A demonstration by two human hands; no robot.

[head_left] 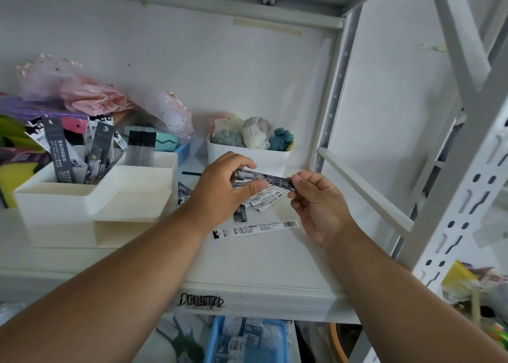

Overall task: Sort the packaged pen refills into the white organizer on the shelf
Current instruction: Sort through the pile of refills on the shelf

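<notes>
Organizer sits on the shelf, left side, with refill packs standing upright in its rear compartments. Bin is behind and right of it, near the upright post, cloth bundles piled in it. My left hand and right hand are above the shelf between organizer and post, each on one end of a held pack. More loose packs lie on the shelf under the hands; one single pack lies flat nearer me. Crate is on the level below.
</notes>
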